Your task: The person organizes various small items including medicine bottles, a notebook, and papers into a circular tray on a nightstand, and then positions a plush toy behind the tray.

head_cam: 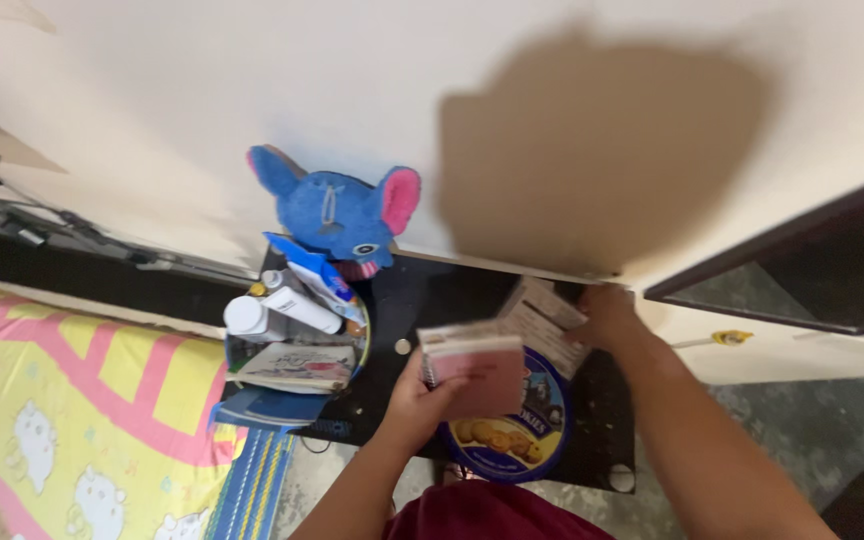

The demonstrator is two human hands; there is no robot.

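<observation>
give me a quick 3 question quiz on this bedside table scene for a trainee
1. True or false: the left hand holds a pink notebook.
2. What lies on the black table under that notebook? A) round blue tin B) glass bowl C) laptop
3. What does the right hand touch, near the wall?

Key
1. True.
2. A, the round blue tin.
3. A stack of papers; the blur hides whether it grips them. The blue plush toy sits apart, to the left.

Blue plush toy (337, 212) with pink ears; blue round tin (512, 435); pink notebook (472, 370).
</observation>
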